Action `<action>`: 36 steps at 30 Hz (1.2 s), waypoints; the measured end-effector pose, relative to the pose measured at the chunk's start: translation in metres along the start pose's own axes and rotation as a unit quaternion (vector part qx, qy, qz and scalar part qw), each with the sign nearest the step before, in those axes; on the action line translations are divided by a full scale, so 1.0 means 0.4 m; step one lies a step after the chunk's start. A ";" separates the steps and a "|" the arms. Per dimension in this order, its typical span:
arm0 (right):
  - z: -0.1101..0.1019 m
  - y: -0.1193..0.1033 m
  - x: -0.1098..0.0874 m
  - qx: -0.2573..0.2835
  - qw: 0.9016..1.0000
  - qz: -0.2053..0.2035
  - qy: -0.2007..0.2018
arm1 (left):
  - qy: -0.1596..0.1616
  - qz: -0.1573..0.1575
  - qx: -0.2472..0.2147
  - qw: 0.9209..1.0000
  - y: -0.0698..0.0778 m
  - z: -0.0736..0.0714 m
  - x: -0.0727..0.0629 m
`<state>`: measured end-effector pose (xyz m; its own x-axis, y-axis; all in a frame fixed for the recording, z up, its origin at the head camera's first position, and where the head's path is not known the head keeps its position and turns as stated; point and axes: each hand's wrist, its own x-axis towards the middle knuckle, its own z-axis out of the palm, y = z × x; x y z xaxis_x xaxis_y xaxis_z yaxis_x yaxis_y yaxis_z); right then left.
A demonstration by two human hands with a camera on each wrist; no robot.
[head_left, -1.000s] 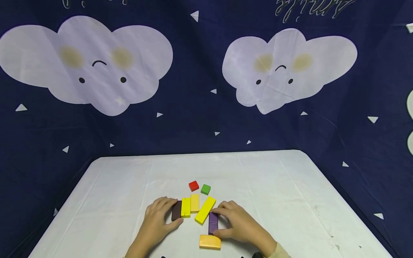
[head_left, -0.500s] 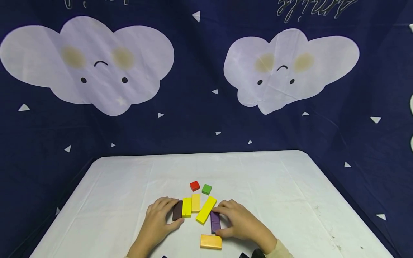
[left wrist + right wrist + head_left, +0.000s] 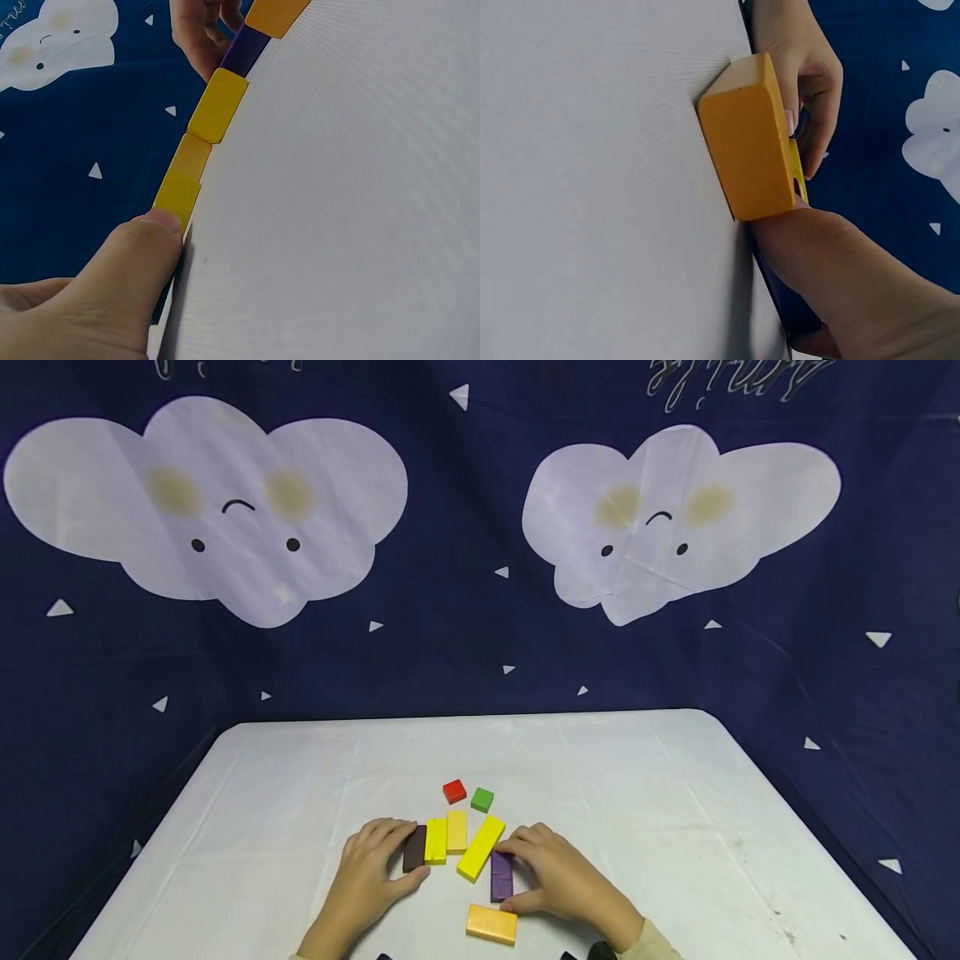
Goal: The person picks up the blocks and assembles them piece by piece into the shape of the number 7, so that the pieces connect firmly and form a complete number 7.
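My left hand holds a dark brown block by its ends, thumb at the near end and fingertips at the far end. A yellow block lies against that block, and a pale orange block sits beside the yellow one. With thumb and fingers, my right hand pinches a purple block at its two ends. A longer yellow block lies slanted near the purple block's far end. Close to my right thumb is an orange block, seen large in the right wrist view.
Farther back on the white table lie a small red block and a small green block. A dark blue cloth with white clouds hangs behind the table's back edge.
The purple block has shifted slightly right and away from the orange block, in my right hand. The orange block has turned a little. My left hand keeps its hold on the dark brown block.
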<state>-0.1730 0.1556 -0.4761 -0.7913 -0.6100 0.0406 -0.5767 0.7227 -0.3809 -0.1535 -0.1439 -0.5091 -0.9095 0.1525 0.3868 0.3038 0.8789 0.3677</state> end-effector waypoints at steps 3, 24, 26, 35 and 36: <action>-0.002 0.002 -0.004 0.004 1.000 -0.002 0.006 | -0.004 -0.002 0.000 1.000 0.002 0.000 0.001; -0.036 0.040 -0.073 -0.010 0.998 0.020 0.064 | 0.009 0.001 0.004 1.000 0.002 0.002 0.000; -0.038 0.042 -0.082 -0.017 0.997 0.017 0.072 | 0.015 0.003 0.007 1.000 0.001 0.002 -0.001; -0.038 0.050 -0.123 -0.040 0.994 0.013 0.098 | 0.018 0.003 0.010 1.000 0.000 0.005 -0.002; -0.037 0.050 -0.127 -0.042 0.994 0.014 0.100 | 0.017 0.002 0.010 1.000 0.001 0.004 -0.002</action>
<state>-0.1474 0.2061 -0.4723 -0.8273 -0.5186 0.2161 -0.5617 0.7684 -0.3067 -0.1533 -0.1430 -0.5108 -0.8976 0.1417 0.4174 0.3020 0.8873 0.3485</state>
